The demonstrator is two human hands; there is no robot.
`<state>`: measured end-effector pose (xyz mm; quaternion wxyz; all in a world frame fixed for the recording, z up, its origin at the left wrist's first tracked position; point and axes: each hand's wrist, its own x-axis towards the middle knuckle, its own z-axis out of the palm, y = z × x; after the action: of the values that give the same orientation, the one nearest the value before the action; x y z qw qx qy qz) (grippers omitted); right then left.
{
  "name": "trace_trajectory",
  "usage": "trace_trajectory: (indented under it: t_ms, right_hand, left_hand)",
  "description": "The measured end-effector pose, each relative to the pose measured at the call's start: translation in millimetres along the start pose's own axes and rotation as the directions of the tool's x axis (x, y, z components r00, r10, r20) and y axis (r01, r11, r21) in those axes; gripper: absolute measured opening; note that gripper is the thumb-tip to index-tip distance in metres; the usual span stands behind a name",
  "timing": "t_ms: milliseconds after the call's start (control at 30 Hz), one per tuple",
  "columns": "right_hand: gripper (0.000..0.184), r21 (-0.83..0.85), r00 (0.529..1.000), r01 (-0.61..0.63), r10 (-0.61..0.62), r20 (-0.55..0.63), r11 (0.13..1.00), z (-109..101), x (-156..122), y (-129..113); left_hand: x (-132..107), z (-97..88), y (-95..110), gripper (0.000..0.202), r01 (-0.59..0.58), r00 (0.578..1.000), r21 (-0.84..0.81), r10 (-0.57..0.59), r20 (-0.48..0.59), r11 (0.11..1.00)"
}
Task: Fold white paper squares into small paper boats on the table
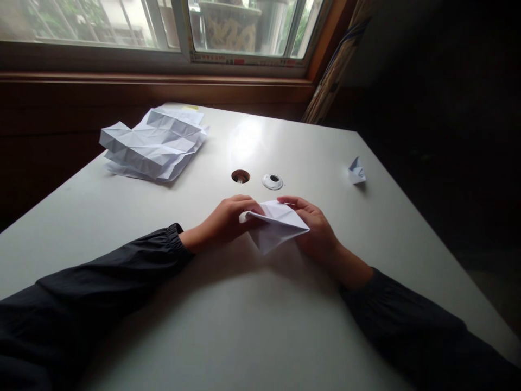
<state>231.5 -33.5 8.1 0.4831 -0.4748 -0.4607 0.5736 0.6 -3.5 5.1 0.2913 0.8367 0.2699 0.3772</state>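
Both bare hands work close together near the middle of a white table [244, 336], holding a folded sheet of white paper [277, 225] between them, just above the table and not clearly resting on it. The left hand [223, 220] is curled narrow, its fingers closed over the sheet's left end, where a small white corner pokes out beyond them. The right hand [315, 228] is a little more open, its fingers [293, 202] arched over the sheet's top edge. The sheet forms a rough triangle, with its point aimed down toward the person. Dark gathered sleeves [109, 271] cover both forearms up to the wrists. Ahead of the hands are 2 round fittings set in the tabletop: an open hole [240, 176] and a white ring [272, 182] with a dark centre. Farther left lies a loose heap of creased white paper [152, 146], its fold lines standing up in ridges, and near the right edge sits a small folded paper piece [357, 171], well apart from both hands. Beyond the table are a brown wooden sill [154, 92], a window [252, 32] and a patterned curtain [334, 76]
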Motion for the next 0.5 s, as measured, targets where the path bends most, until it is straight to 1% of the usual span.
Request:
trace_trajectory:
  t_ms: [67,133,233,300,367,433,500]
  right_hand:
    - [0.039,0.052,1.000,0.021,-0.022,0.012,0.998,2.3,-0.9,-0.5]
    - [0.041,0.088,0.999,0.034,-0.035,0.014,0.996,4.7,-0.9,-0.1]
    - [0.037,0.108,0.997,0.037,-0.044,0.062,0.993,6.1,-0.1,2.5]
    - [0.036,0.104,0.993,0.042,-0.053,0.102,0.994,5.5,0.0,4.7]
    - [0.034,0.074,0.991,0.055,-0.063,0.117,0.996,4.5,-0.5,6.3]
    - [0.030,0.026,0.991,0.075,-0.078,0.109,0.997,3.7,-1.3,7.0]
    - [0.034,-0.024,0.990,0.102,-0.099,0.103,0.994,3.2,-2.2,7.0]
  left_hand:
    - [-0.5,-1.3,2.5,0.013,-0.015,0.998,0.026,0.016,-0.056,1.000]
    - [-1.8,-0.9,2.3,0.011,-0.021,0.990,0.068,0.030,-0.137,0.997]
    - [-4.6,2.5,-2.2,0.012,0.050,0.962,0.134,-0.012,-0.272,0.990]
    - [-5.7,4.7,-5.4,0.021,0.110,0.939,0.146,-0.054,-0.341,0.983]
    - [-5.6,5.6,-7.2,0.033,0.130,0.930,0.129,-0.076,-0.360,0.983]
    - [-4.8,5.2,-7.4,0.043,0.129,0.939,0.097,-0.090,-0.331,0.987]
    - [-3.9,4.3,-7.1,0.054,0.122,0.952,0.069,-0.097,-0.292,0.990]
